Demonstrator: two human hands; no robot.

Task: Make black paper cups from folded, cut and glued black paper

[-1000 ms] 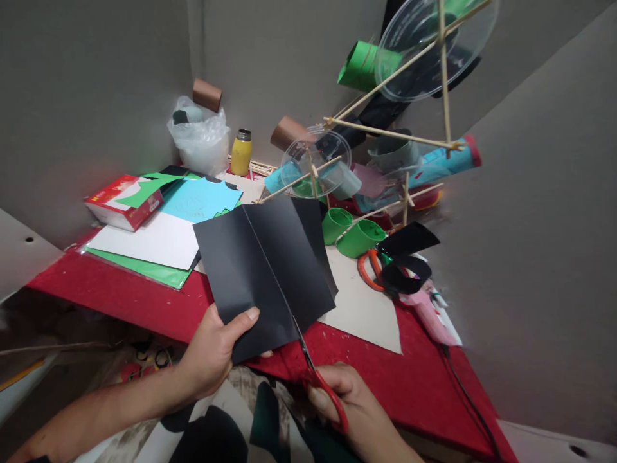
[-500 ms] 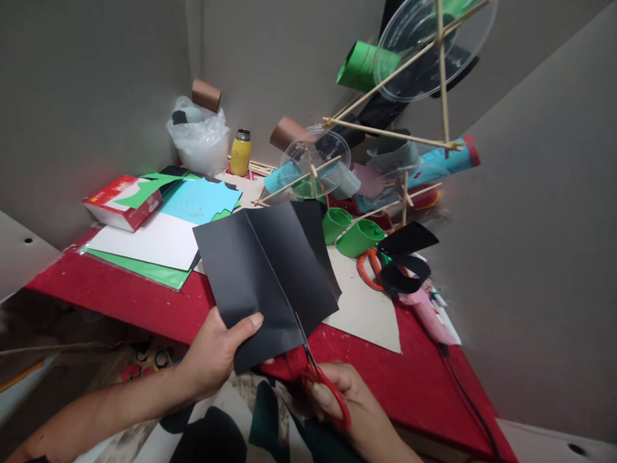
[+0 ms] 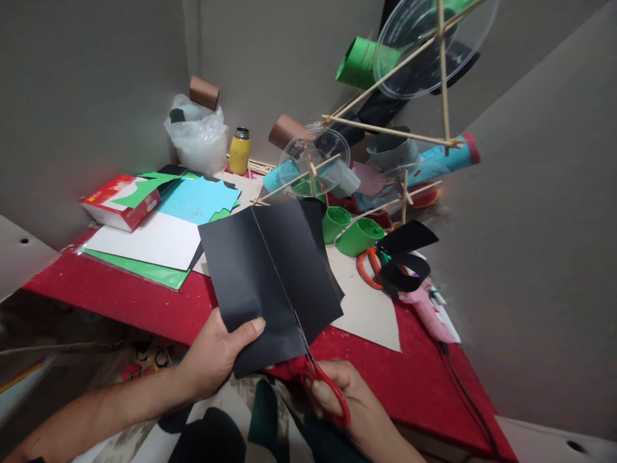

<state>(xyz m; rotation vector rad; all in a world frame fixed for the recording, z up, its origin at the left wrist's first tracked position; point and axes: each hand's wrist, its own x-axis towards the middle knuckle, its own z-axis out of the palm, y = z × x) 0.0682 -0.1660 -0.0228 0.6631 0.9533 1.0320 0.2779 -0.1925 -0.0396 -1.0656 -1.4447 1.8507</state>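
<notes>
leftmost, a red box (image 3: 126,211) and a white sheet (image 3: 149,243) lie toward the left end of the red surface (image 3: 120,305). next, at the front edge, the left hand (image 3: 216,354) grips a black sheet (image 3: 270,276), thumb on top, holding it over that edge. the right hand (image 3: 359,402) grasps red-handled scissors (image 3: 339,394), blades at the sheet's near end. a curled black strip (image 3: 407,273) sits near the right edge.

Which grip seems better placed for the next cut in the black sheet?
Probably the right grip: it holds the red-handled scissors, which reach over the lower edge of the black sheet. The left grip holds the sheet instead.
</notes>
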